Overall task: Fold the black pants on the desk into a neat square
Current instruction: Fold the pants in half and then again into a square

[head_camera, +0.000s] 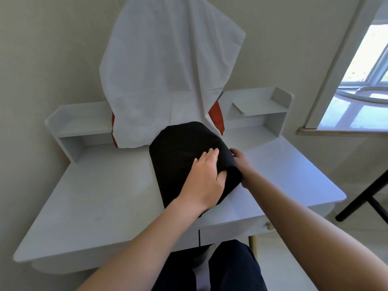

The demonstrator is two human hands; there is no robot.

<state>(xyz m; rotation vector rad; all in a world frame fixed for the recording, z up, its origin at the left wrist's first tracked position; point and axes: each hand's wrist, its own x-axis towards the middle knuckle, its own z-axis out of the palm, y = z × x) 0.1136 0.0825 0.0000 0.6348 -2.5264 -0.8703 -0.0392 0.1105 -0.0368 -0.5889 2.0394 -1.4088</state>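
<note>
Left hand (206,177) lies flat on the black pants (178,156), fingers straight and thumb against a rolled fold at their right edge. Right hand (239,157) reaches in at that edge with its fingers hidden, so its grip is unclear. The pants lie mid-desk (94,196), long axis near to far, their far end by a draped white sheet (163,70).

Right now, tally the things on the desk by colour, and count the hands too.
Black: 1, pants
White: 1, sheet
Red: 1, covered thing under the sheet
Hands: 2, left hand, right hand
Total: 5
</note>
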